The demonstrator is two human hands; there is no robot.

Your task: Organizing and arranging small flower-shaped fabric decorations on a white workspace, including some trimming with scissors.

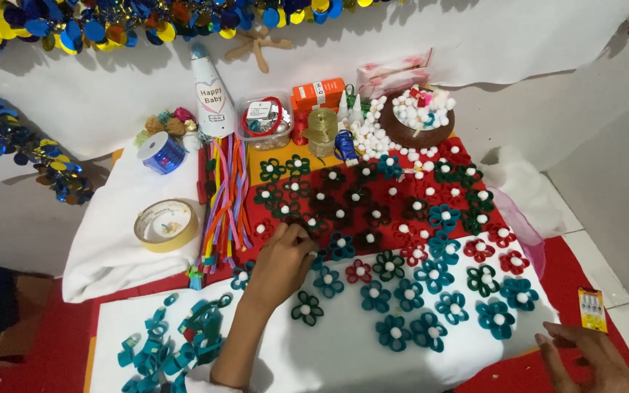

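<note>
From the head camera, looking down: the left hand (282,263) reaches forward over the white cloth (343,349) to the near edge of the red felt sheet (409,182). Its fingers (301,236) are curled together, tips bunched at a small paper flower lying at the red sheet's edge, among the dark red and green ones; whether they pinch it or only press on it, I cannot tell from here. Just beside the knuckles lies a teal paper flower (341,246) with a white pompom centre, and a dark green flower (306,308) sits on the cloth close to the wrist.

The right hand (587,356) rests low at the near right corner, on the edge of the white cloth, fingers loosely spread and flat, holding nothing. The nearest flower to it is a teal one (496,318).

Rows of teal, red and green flowers cover the red sheet and spill onto the cloth. To the left lie loose teal paper strips (176,346), a bundle of coloured paper strips (223,200), a roll of tape (166,225) and a blue ribbon spool (162,153). At the back stands a brown dish of white pompoms (422,120).
</note>
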